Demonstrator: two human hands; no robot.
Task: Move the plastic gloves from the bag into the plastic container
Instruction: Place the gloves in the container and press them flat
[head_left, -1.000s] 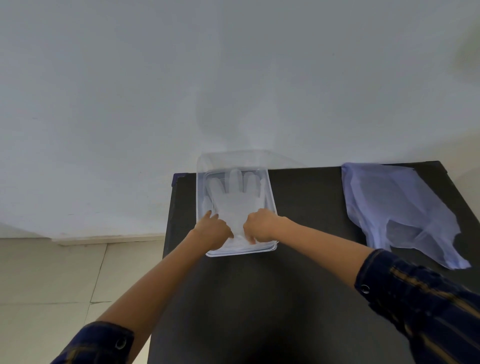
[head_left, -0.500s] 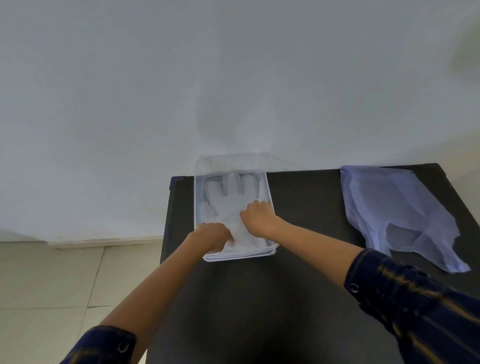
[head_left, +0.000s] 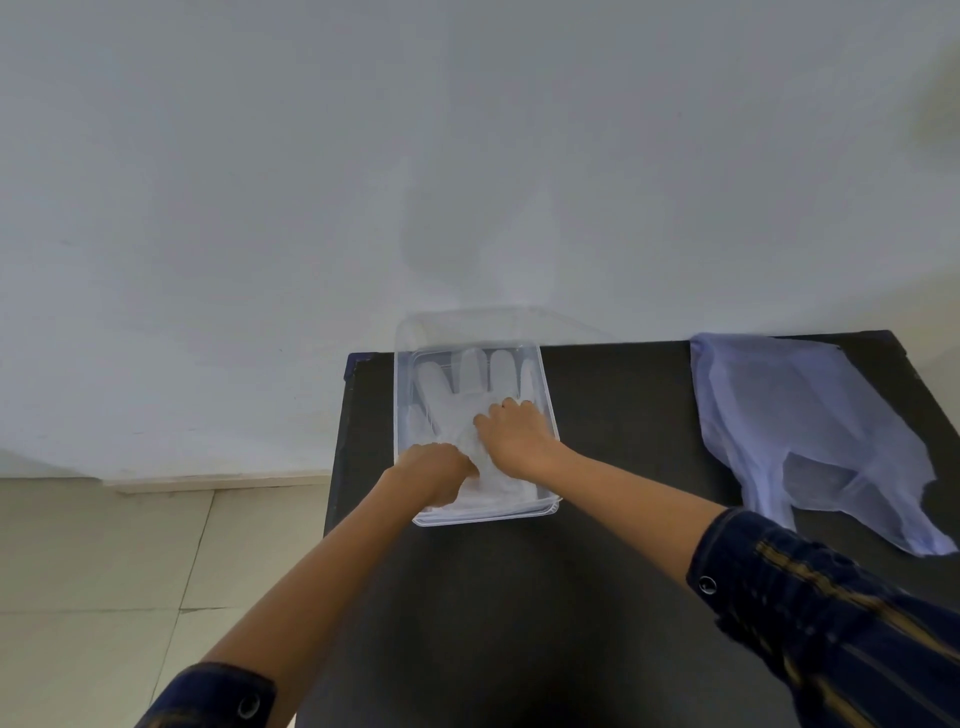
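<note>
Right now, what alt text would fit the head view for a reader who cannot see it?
Both hands, left hand and right hand, press clear plastic gloves flat inside a clear plastic container on a black table. A pale blue plastic bag lies to the right.

No text, label, brand, number or sign can be read anywhere in the frame, on any surface that shows.

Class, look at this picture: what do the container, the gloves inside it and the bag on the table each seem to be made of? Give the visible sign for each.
Container: clear, rigid, glossy plastic; the table shows through its walls.
Gloves: thin, milky plastic film; finger shapes lie flat, wrinkled.
Bag: thin, pale lilac plastic film, probably; limp, creased, semi-see-through.
Table: dark, matte; material unclear.
</note>
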